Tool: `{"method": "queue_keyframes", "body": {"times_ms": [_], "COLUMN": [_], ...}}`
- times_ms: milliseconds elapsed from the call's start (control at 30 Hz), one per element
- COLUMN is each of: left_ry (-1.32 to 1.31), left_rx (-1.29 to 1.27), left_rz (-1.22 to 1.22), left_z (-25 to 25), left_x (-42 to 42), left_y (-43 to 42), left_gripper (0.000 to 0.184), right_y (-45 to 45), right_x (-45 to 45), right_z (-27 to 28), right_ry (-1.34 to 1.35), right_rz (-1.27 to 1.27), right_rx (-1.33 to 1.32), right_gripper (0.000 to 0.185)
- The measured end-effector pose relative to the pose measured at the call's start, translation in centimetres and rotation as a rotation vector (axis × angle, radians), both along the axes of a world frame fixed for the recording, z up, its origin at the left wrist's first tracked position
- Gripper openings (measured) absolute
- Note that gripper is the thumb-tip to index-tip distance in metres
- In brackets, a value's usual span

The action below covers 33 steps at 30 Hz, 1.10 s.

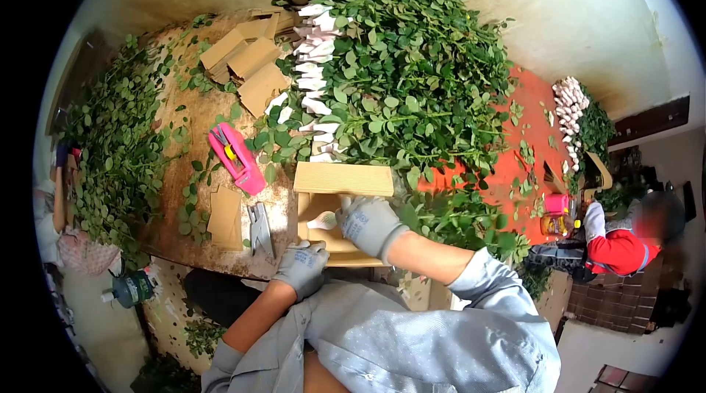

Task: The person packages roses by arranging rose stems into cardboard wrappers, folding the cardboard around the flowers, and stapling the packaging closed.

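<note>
- My cardboard wrap (343, 180) sits open at lower center, with a white-wrapped bud (321, 222) in it.
- Right hand (371, 227): fingers half curled beside the bud, can't tell if they've got hold of anything.
- Left hand (301, 269): loosely bent at the wrap's near-left corner, grip unclear.
- Cardboard's probably light, stiffish, not slippery; I'd take the edges. Bud's likely soft and bruisable, so barely squeeze.

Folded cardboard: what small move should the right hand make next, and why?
Probably ease the right hand toward the white piece: it lies on the folded cardboard just beside those fingertips, and the left hand is at the near left corner.
</note>
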State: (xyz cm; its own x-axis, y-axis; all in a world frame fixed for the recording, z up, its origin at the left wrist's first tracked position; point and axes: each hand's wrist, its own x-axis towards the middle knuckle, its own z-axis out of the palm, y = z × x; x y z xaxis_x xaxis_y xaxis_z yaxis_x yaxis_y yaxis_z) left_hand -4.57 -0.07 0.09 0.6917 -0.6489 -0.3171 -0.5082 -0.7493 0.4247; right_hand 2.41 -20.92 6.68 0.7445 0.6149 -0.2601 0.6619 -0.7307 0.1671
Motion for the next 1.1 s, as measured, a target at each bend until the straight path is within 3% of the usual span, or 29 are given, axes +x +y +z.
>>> {"method": "queue_keyframes", "body": {"times_ms": [167, 333, 400, 467, 567, 767, 833, 867, 967, 1033, 1100], "left_ry": [0.022, 0.051, 0.028, 0.037, -0.005, 0.208, 0.479, 0.515, 0.535, 0.266, 0.311], "left_rx": [-0.020, -0.008, -0.092, -0.083, -0.071, -0.050, -0.460, -0.521, -0.292, -0.146, -0.134], "left_rz": [-0.004, 0.013, 0.051, 0.062, 0.071, 0.053, 0.230, 0.343, 0.503, 0.271, 0.233], "left_z": [-0.1, 0.4, 0.0, 0.1, -0.2, 1.5, 1.2, 1.1, 2.4, -0.3, -1.3], "left_x": [0.0, 0.5, 0.2, 0.2, 0.0, 1.7, 2.6, 2.9, 4.5, 4.8, 5.8], "left_y": [-0.1, -0.1, 0.1, 0.2, 0.1, 1.3, 3.3, 4.0, 3.9, 4.4, 4.4], "left_gripper": [0.020, 0.022, 0.023, 0.026, 0.028, 0.034, 0.034, 0.033, 0.030, 0.028, 0.028], "right_y": [-1.0, -2.7, -2.5, -1.8, -0.3, 0.9, 0.5, 0.3, 0.6, 0.8, 0.5], "right_x": [-0.2, -1.5, -2.4, -2.1, -0.9, -1.4, -1.6, -1.7, -1.6, -1.3, -1.5], "right_z": [-1.6, -8.5, -8.7, -7.0, -4.3, -8.2, -8.6, -9.0, -9.3, -9.0, -9.4], "right_ry": [0.208, 0.584, 0.421, 0.247, 0.371, 0.497, 0.525, 0.549, 0.636, 0.712, 0.700], "right_rz": [-0.079, -0.225, -0.194, -0.112, -0.068, -0.070, -0.053, -0.034, -0.055, -0.101, -0.085], "right_rx": [0.158, 0.446, 0.502, 0.378, 0.296, 0.462, 0.484, 0.522, 0.528, 0.473, 0.538], "right_gripper": [0.020, 0.020, 0.024, 0.024, 0.028, 0.024, 0.024, 0.024, 0.028, 0.033, 0.034]}}
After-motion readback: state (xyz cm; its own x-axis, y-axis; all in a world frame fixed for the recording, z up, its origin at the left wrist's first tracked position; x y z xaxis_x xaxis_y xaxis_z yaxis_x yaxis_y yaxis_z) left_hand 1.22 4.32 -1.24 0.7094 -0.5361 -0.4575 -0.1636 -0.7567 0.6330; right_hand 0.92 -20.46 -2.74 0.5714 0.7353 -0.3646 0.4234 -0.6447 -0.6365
